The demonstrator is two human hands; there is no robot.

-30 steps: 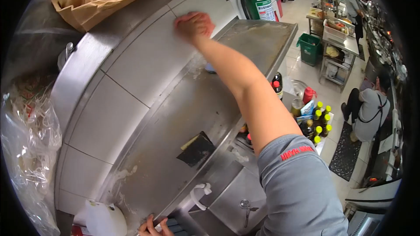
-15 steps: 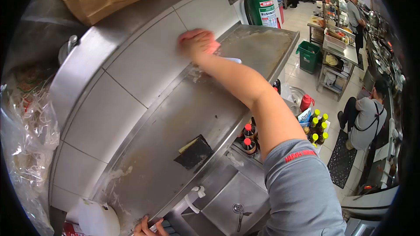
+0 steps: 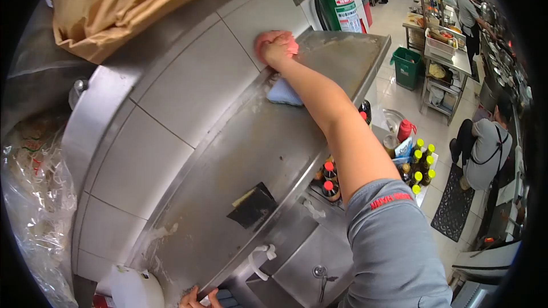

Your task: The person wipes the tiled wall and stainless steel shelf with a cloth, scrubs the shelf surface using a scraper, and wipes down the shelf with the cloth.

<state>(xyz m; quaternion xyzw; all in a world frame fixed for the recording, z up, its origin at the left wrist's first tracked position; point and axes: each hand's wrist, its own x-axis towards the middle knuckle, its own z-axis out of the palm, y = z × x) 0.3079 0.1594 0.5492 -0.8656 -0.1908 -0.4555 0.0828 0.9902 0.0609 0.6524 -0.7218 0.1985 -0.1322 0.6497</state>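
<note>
My right hand (image 3: 277, 49) is closed around a pink cloth (image 3: 290, 44) and presses it to the white tile wall (image 3: 245, 28), near the far end of a metal shelf (image 3: 228, 154). Just below my right wrist lies a light blue sponge or folded cloth (image 3: 283, 92), partly behind the forearm. The fingers of my left hand (image 3: 197, 298) curl over the near edge of the shelf at the bottom; the rest of that hand is out of view. A black pad with a yellowish edge (image 3: 252, 205) lies mid-shelf. Whitish smears mark the metal.
A green fire extinguisher (image 3: 341, 8) stands past the shelf end. Below are a sink (image 3: 302, 262), red-capped bottles (image 3: 330, 188) and yellow-capped bottles (image 3: 419, 165). A paper bag (image 3: 131, 5) overhangs the wall. A white container (image 3: 137, 290) sits near my left hand. Other people work at right.
My right hand has moved the pink cloth along the tiles, away from me and to the right. More of the blue item now shows. My left hand stays at the shelf edge.
</note>
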